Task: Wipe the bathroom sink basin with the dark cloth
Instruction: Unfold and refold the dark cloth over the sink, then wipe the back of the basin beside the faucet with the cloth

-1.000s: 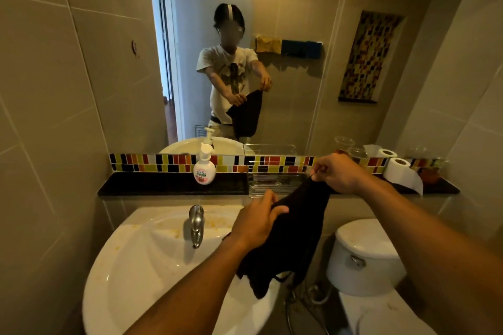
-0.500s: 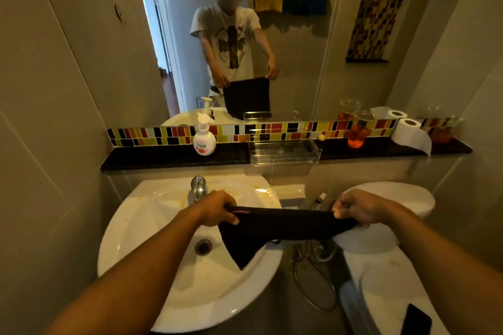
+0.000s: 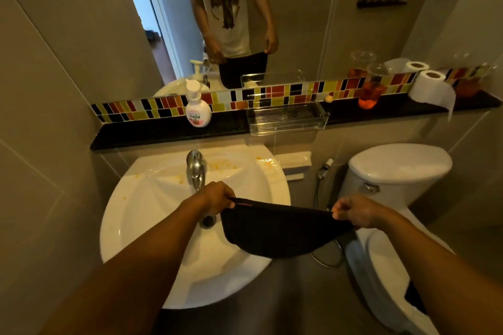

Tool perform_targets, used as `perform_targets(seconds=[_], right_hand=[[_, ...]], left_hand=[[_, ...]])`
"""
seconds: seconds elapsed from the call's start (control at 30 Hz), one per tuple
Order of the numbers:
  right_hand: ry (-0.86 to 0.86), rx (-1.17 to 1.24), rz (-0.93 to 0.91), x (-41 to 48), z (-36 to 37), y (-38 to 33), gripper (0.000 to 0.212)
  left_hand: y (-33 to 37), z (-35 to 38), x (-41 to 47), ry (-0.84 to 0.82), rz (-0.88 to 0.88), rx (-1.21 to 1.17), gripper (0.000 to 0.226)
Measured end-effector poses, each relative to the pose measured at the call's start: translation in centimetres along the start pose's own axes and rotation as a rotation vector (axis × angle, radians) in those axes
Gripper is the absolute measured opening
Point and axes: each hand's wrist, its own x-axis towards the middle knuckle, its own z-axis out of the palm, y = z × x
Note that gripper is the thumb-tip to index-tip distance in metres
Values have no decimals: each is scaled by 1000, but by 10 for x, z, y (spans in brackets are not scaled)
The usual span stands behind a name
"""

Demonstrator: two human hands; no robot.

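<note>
The dark cloth (image 3: 283, 231) hangs stretched between my two hands, sagging over the right rim of the white sink basin (image 3: 152, 215). My left hand (image 3: 216, 197) pinches its left corner just in front of the chrome tap (image 3: 195, 168), above the drain (image 3: 208, 221). My right hand (image 3: 356, 211) grips the right corner, out past the basin's edge, toward the toilet. Yellow-orange stains dot the basin's back rim (image 3: 226, 164) and left side.
A black ledge (image 3: 152, 132) behind the sink carries a soap pump bottle (image 3: 198, 109), a clear tray (image 3: 285, 118), an orange-filled glass container (image 3: 371, 90) and a toilet roll (image 3: 431, 88). The toilet (image 3: 397, 171) stands right of the sink, with a spray hose (image 3: 324, 171) between. A mirror is above.
Both hands have come down from ledge height to just above the basin, and the cloth went from bunched and hanging to spread wide between them. The view has tilted downward.
</note>
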Motion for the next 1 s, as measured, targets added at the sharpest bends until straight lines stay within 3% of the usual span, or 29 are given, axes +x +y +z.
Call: perform_targets(seconds=[0.1,0.43,0.77,1.0], right_hand=[[105,29,-8,23,10,3,17],[350,78,24,82,45,5,12],[236,-102,28,82,178,-60,70],[261,-185,100,102,210,-60,88]], left_hand=[[-2,7,15,97,-16,66,19],[-21,40,47,251,-48,148,28],[-32,34,54,621,76,260,32],[-49,16,68,638,-81,391,52]])
